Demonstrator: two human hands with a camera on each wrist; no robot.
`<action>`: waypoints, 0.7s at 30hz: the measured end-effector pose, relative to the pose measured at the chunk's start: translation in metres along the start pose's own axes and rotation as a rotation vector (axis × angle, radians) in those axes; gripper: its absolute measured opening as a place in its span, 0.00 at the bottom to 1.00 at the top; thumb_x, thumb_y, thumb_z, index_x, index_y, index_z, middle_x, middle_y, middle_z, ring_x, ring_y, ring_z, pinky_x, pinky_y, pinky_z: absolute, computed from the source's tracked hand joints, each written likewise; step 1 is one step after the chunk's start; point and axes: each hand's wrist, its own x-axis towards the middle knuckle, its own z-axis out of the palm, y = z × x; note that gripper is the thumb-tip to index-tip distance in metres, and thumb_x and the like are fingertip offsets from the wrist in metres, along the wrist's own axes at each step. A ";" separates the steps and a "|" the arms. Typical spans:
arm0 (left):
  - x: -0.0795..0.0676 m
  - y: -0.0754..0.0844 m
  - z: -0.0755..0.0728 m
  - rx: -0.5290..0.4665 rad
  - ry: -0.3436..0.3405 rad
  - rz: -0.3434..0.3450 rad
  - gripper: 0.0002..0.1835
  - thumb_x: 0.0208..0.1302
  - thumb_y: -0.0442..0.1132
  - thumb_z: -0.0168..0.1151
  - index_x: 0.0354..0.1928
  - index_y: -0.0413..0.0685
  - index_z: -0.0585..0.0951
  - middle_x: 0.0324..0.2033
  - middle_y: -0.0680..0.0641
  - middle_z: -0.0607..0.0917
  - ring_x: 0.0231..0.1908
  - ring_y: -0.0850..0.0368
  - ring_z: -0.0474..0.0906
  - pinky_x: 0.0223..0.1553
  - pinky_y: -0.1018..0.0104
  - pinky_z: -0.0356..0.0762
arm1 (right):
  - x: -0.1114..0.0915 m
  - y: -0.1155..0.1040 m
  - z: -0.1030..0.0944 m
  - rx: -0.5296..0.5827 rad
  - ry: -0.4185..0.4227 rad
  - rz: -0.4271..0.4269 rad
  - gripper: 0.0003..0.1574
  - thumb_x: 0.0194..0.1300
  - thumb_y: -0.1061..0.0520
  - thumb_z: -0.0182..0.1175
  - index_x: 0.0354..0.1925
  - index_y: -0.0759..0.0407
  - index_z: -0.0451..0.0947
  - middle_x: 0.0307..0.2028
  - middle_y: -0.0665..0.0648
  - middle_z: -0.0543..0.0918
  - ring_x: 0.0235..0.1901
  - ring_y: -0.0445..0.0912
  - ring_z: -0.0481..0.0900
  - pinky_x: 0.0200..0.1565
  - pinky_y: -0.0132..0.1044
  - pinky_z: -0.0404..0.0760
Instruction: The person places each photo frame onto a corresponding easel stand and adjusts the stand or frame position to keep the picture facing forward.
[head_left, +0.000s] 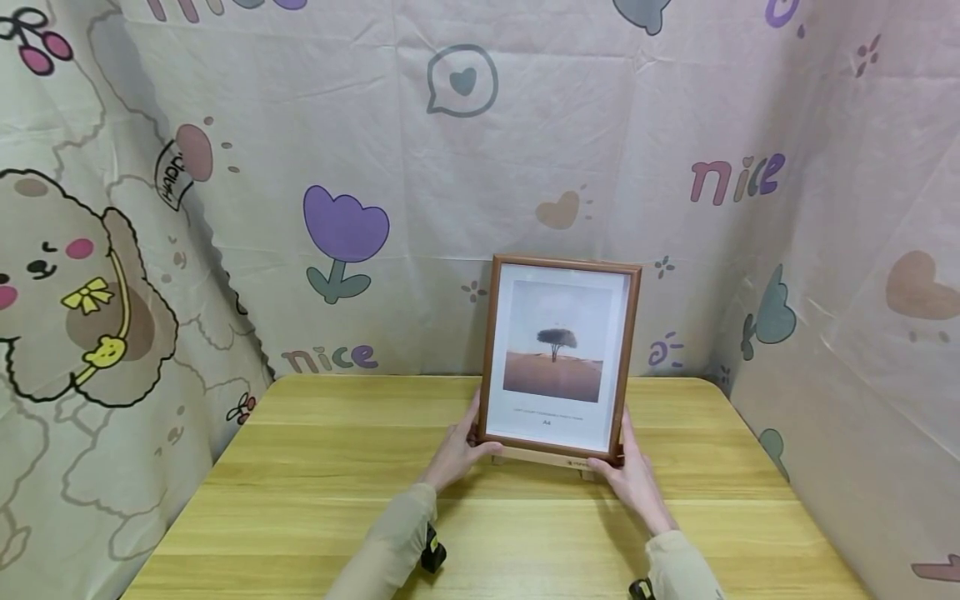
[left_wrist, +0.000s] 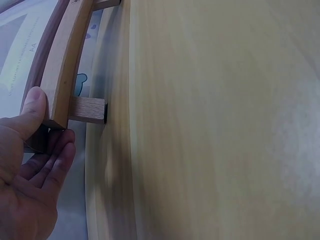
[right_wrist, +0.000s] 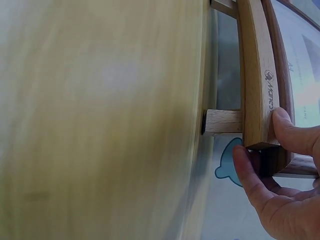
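A brown wooden picture frame [head_left: 554, 346] with a print of a lone tree stands upright, leaning back slightly, on the ledge of a light wood stand [head_left: 536, 457]. At its lower left corner my left hand [head_left: 453, 454] grips, thumb in front and fingers behind. My right hand [head_left: 632, 482] holds the lower right corner the same way. The right wrist view shows that thumb on the stand's ledge [right_wrist: 257, 75] beside the frame's edge. Short square feet stick out from under the ledge; one foot [left_wrist: 89, 109] appears near the left fingers.
A light wood-grain table [head_left: 315, 467] lies beneath. Behind it and at both sides hangs a printed cloth [head_left: 420, 175] with flowers, hearts and a cartoon animal. The frame stands near the table's back edge, close to the cloth.
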 end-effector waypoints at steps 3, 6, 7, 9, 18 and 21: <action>-0.001 -0.001 -0.002 -0.009 0.004 -0.018 0.57 0.62 0.51 0.70 0.82 0.58 0.41 0.28 0.50 0.78 0.30 0.63 0.69 0.37 0.72 0.70 | 0.000 -0.001 0.001 0.004 -0.004 0.003 0.71 0.62 0.60 0.70 0.81 0.48 0.29 0.47 0.77 0.85 0.46 0.60 0.86 0.53 0.54 0.81; -0.002 -0.002 -0.003 -0.011 0.008 -0.009 0.57 0.62 0.51 0.70 0.82 0.56 0.41 0.29 0.50 0.78 0.31 0.63 0.69 0.37 0.73 0.71 | 0.001 -0.001 0.003 0.011 -0.007 -0.002 0.70 0.62 0.60 0.70 0.81 0.48 0.29 0.47 0.77 0.84 0.46 0.61 0.86 0.54 0.55 0.80; -0.003 -0.003 -0.003 -0.012 0.010 -0.003 0.57 0.62 0.50 0.70 0.82 0.55 0.41 0.28 0.50 0.78 0.31 0.63 0.69 0.37 0.73 0.71 | 0.001 -0.002 0.003 0.012 -0.006 -0.004 0.70 0.63 0.60 0.70 0.82 0.48 0.29 0.47 0.77 0.84 0.46 0.61 0.86 0.54 0.56 0.80; -0.004 -0.003 -0.005 -0.013 0.013 0.006 0.57 0.62 0.50 0.70 0.82 0.53 0.41 0.28 0.50 0.77 0.30 0.63 0.69 0.36 0.73 0.71 | 0.002 -0.002 0.005 0.016 -0.008 -0.009 0.70 0.63 0.61 0.70 0.82 0.48 0.29 0.48 0.77 0.84 0.46 0.61 0.86 0.53 0.56 0.81; -0.009 -0.002 -0.010 -0.004 0.012 -0.043 0.57 0.62 0.51 0.69 0.81 0.61 0.39 0.23 0.54 0.67 0.26 0.63 0.64 0.34 0.72 0.68 | 0.002 -0.005 0.008 0.011 -0.026 0.011 0.71 0.63 0.58 0.70 0.81 0.46 0.28 0.50 0.78 0.83 0.49 0.62 0.85 0.56 0.59 0.79; -0.011 -0.001 -0.012 -0.005 0.006 -0.072 0.57 0.63 0.52 0.69 0.81 0.63 0.39 0.21 0.55 0.62 0.24 0.62 0.61 0.32 0.71 0.67 | 0.003 -0.006 0.010 0.005 -0.031 0.018 0.70 0.63 0.58 0.70 0.81 0.46 0.28 0.51 0.78 0.83 0.50 0.62 0.84 0.56 0.58 0.78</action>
